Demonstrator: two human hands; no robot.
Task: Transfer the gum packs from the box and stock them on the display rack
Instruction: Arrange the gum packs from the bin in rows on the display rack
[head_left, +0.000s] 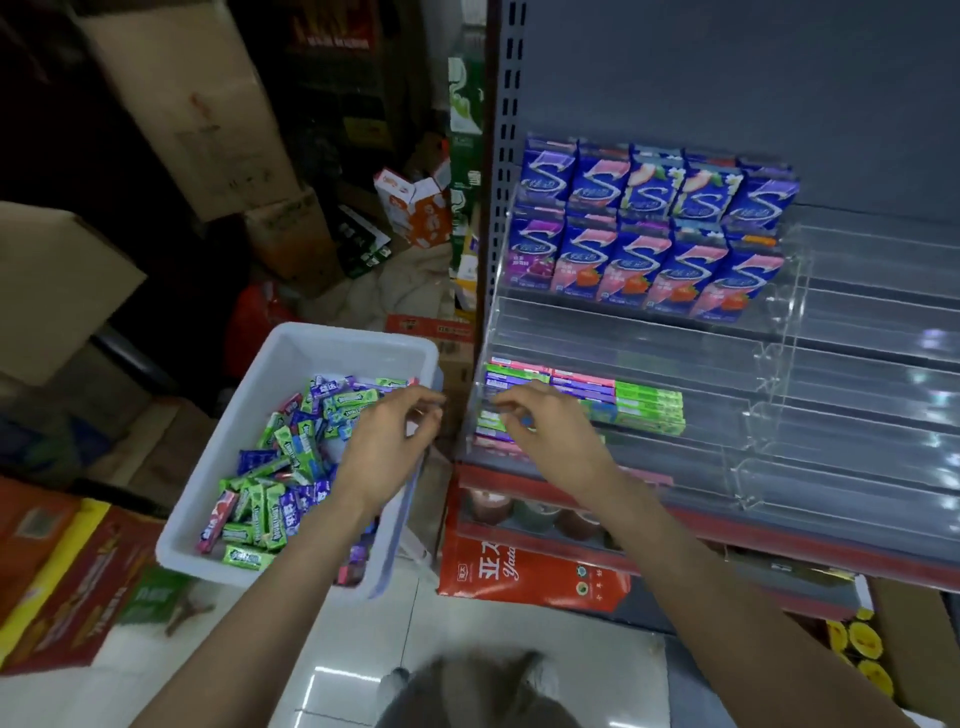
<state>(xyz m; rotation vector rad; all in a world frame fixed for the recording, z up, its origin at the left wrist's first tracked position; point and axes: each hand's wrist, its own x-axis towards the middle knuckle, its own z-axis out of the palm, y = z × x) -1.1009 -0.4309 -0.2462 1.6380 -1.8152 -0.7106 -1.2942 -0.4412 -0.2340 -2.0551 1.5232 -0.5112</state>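
Still a big heap of loose gum packs (291, 467) in the white plastic box (228, 457), so I'd say it's maybe a third done. The clear acrylic display rack (779, 374) has its top two tiers full of packs with a big "S" and one lower tier partly filled with slim sticks (649, 405). Left hand (384, 441) hovers over the box, fingers curled, looks empty. Right hand (545, 431) pinches something at the rack; too blurry to name. Red carton (519, 571) below reads "Yata", other print unreadable
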